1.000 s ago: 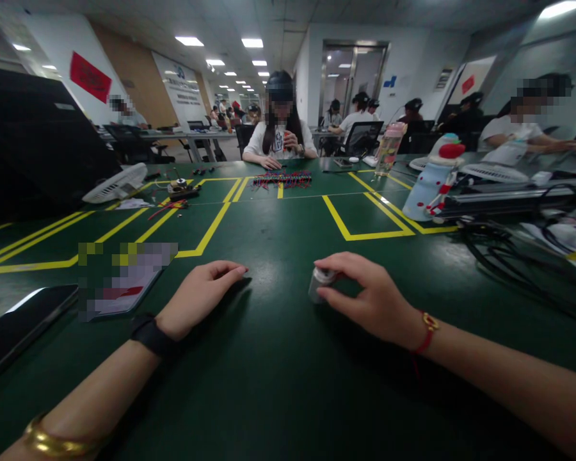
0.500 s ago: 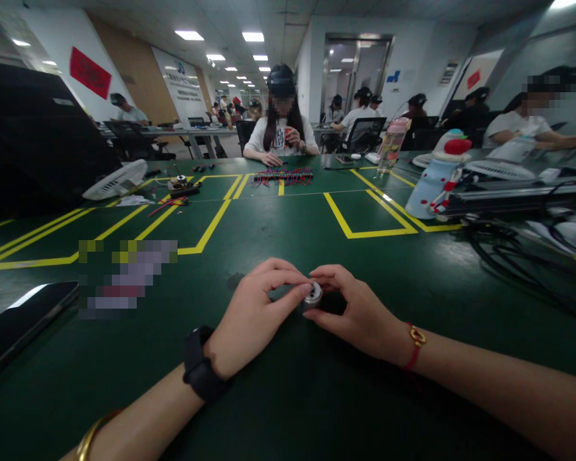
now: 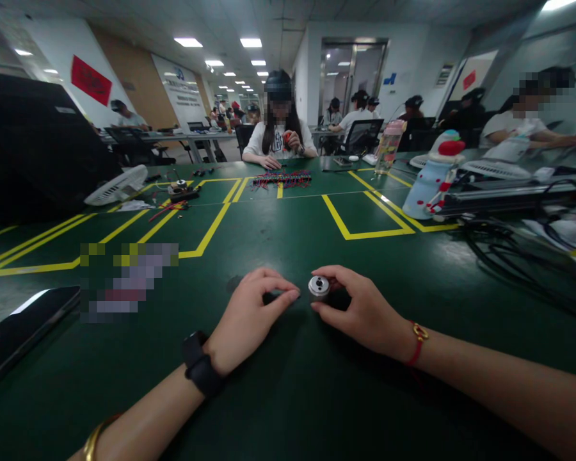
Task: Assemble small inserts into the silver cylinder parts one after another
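A small round metal cylinder point(image 3: 319, 289) with holes in its top stands upright on the green table point(image 3: 278, 410). The thumb and fingers of my right hand point(image 3: 360, 307) are wrapped round its right side. My left hand point(image 3: 254, 314) is a short way to the left of the cylinder, not touching it. Its thumb and fingertips are pinched together, and anything between them is too small to make out.
A phone point(image 3: 24, 333) lies at the left. Cables point(image 3: 504, 262), a blue snowman-shaped bottle point(image 3: 425, 189) and a clear bottle point(image 3: 388, 150) are at the right. A row of coloured wires point(image 3: 282, 180) lies before a seated person point(image 3: 278, 128). Small parts point(image 3: 180, 189) lie farther left.
My left hand has come off the top of the cylinder and moved a little left. The cylinder's top is now uncovered, and my right hand still grips it.
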`<state>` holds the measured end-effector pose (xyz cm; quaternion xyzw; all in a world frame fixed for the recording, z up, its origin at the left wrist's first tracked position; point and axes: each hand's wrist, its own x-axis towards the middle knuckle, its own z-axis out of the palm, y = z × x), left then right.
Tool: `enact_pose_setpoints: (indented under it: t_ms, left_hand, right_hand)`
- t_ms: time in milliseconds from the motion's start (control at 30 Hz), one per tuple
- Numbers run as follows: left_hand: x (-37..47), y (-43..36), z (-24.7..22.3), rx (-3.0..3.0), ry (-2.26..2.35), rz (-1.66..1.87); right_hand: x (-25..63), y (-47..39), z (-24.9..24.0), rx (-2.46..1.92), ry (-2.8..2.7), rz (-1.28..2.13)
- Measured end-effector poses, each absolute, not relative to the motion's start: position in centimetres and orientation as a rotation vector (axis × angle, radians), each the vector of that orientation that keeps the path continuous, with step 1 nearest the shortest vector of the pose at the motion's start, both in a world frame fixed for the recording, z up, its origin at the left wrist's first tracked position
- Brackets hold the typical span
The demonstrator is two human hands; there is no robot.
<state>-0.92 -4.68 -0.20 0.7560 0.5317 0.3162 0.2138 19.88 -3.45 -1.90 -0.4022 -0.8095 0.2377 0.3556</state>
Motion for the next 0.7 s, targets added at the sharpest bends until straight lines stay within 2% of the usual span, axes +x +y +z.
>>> enact_pose_setpoints:
  t_ms: [167,333,433,567,700]
  left_hand:
    - [-0.3,-4.6,-1.4,2.246,1.542,0.661]
    - [-1.2,-4.3,-0.5,2.116,1.465,0.761]
    - [-3.5,-4.0,0.6,1.96,1.562,0.832]
    - [-7.6,-2.9,1.0,1.702,1.806,0.856]
    - [-10.4,-1.6,0.1,1.507,1.86,0.839]
  right_hand:
    - [19.8,-3.6,-2.0,-1.033,-2.085,0.65]
    - [20.5,-2.8,-1.0,-1.079,-2.007,0.647]
    - [24.0,-0.3,0.4,-1.326,-1.89,0.42]
    - [32.3,3.9,1.7,-1.857,-1.779,-0.127]
    - [38.5,6.2,1.9,-2.216,-1.7,-0.17]
